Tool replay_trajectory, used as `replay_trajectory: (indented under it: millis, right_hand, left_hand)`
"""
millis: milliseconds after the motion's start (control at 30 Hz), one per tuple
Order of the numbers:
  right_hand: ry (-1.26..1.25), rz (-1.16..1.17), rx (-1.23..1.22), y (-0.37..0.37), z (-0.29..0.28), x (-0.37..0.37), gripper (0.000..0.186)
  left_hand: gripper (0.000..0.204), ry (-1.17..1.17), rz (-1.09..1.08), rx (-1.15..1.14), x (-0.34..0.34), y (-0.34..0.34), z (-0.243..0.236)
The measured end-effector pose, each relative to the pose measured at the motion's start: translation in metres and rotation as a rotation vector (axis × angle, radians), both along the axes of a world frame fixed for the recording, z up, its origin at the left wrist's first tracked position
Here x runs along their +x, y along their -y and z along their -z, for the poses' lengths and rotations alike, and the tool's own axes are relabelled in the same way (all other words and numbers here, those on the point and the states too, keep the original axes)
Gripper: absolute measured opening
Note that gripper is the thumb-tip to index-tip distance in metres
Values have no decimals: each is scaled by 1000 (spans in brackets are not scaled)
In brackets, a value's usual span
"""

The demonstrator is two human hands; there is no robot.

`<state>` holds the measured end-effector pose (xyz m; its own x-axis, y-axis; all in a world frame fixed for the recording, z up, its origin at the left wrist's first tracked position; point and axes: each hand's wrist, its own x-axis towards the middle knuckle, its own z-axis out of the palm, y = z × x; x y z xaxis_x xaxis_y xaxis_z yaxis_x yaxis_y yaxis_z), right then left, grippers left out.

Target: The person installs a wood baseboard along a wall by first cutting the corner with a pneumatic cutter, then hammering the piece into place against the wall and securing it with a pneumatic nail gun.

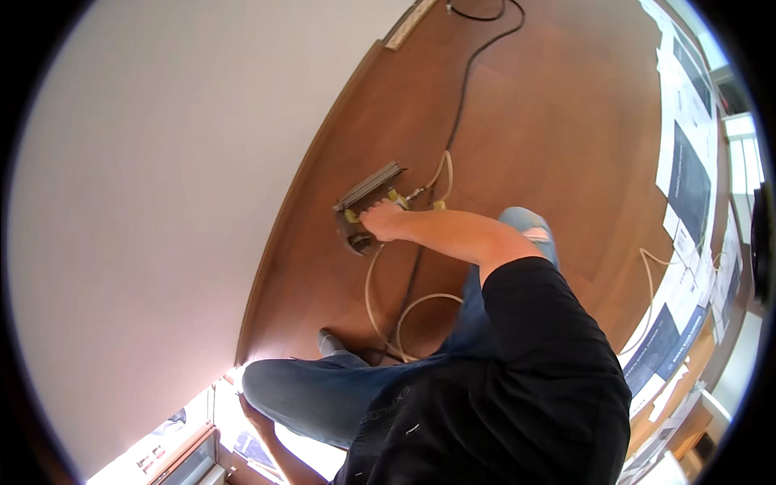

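Observation:
My right hand [384, 221] is wrapped around the handle of an air nail gun [369, 186], near the foot of the white wall. The tool has a long grey magazine and yellowish-green parts; its dark head lies toward the wall. A pale air hose [449, 171] joins the end of the handle. Down at the lower left, my left hand [254, 412] is beside my bent knee, close to the wall's end. Glare and the knee partly hide its fingers, so their pose is unclear.
Brown baseboard [294, 194] runs along the white wall [178, 178]. A black cable [463, 93] crosses the wood floor, and the hose loops near my legs [323, 396]. Printed protective sheets [687, 178] line the right side. A light strip [410, 24] lies by the wall's far end.

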<state>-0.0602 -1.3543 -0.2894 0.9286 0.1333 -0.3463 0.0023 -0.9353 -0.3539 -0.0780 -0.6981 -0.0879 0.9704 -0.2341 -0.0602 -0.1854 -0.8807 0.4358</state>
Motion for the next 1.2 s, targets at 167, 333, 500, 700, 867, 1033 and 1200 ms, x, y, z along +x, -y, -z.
replay_trajectory:
  millis: [167, 333, 500, 700, 867, 1033, 1200]
  right_hand:
    - [-28, 141, 186, 67, -140, -41, 36]
    - [388, 354, 345, 157, -222, -124, 28]
    - [678, 655, 464, 236, -325, -176, 25]
    - [558, 858, 231, 341, -350, -220, 22]
    - [501, 793, -30, 439, -339, -228, 24]
    - [269, 667, -101, 546, -294, -159, 25]
    - [9, 577, -146, 663, -191, -53, 22]
  left_hand:
    - [34, 152, -167, -157, 20, 83, -105]
    - [35, 182, -85, -259, 29, 203, -143]
    - [34, 27, 74, -495, 27, 319, -105]
    - [42, -462, 437, -244, 45, 485, -6]
    - [58, -420, 521, 130, 145, 619, 117]
    - [101, -358, 232, 263, 206, 758, 253]
    - [121, -254, 117, 378, 172, 831, 291]
